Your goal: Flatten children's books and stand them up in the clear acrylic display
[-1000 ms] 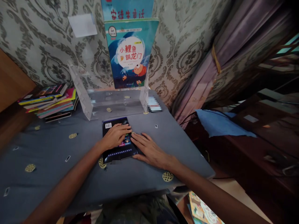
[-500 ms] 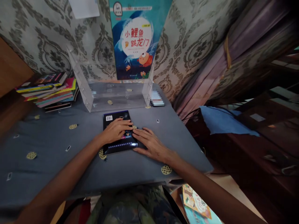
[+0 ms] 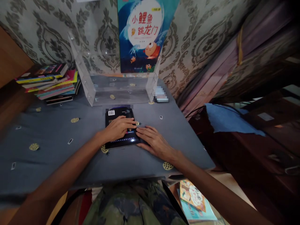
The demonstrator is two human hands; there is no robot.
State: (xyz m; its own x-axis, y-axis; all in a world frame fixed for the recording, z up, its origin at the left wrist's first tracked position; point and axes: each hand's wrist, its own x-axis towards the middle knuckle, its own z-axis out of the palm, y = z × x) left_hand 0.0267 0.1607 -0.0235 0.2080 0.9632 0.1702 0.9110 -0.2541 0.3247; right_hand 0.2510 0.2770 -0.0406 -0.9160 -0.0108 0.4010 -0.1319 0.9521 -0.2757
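A dark book [image 3: 119,142] with a white barcode near its top left corner lies flat on the grey tablecloth [image 3: 89,165]. My left hand [image 3: 119,127] rests palm down across the book, fingers stretched to the right and hiding its middle. My right hand [image 3: 156,142] lies flat at the book's right edge, its fingertips at that edge and close to the left fingertips. Neither hand grips anything that I can see. Behind the book stands a clear acrylic rack [image 3: 122,99], with a blue picture book [image 3: 140,40] showing a red fish upright in it.
Several books form a stack [image 3: 56,82] at the back left. A small pixelated item [image 3: 161,94] lies right of the rack. Below the table's front edge are more picture books [image 3: 194,200]. A blue cloth [image 3: 225,118] and a curtain [image 3: 211,72] are at the right.
The camera view has tilted down slightly, so the upright picture book sits higher in the picture. Both hands keep nearly the same places on and beside the dark book.
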